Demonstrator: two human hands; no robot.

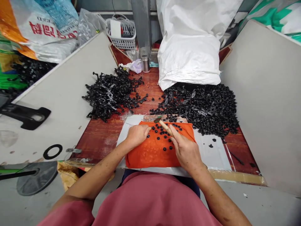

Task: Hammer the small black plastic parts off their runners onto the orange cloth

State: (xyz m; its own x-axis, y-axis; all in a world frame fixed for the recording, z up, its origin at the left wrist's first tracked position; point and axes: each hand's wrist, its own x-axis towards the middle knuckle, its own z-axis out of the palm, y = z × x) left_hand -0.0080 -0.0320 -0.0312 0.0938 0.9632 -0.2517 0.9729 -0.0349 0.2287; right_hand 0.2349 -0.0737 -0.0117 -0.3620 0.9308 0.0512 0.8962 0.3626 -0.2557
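Observation:
My right hand (188,150) is wrapped round the light wooden handle of a small hammer (166,128), whose dark head points up and left over the far part of an orange cloth (145,157). At the cloth's left side my left hand (138,135) is closed, thumb and fingertips together beside several small round black parts (158,138). Whatever those fingertips pinch is too small to make out. More of the black parts lie scattered under and around the hammer. Beneath the cloth is a pale sheet (213,157).
Black plastic pieces form a heap (105,94) on the left and a larger heap (211,106) on the right, below a white sack (188,47). A steel flask (145,64) and a white basket (122,42) stand behind. Grey panels (263,110) flank the red-brown table (150,81).

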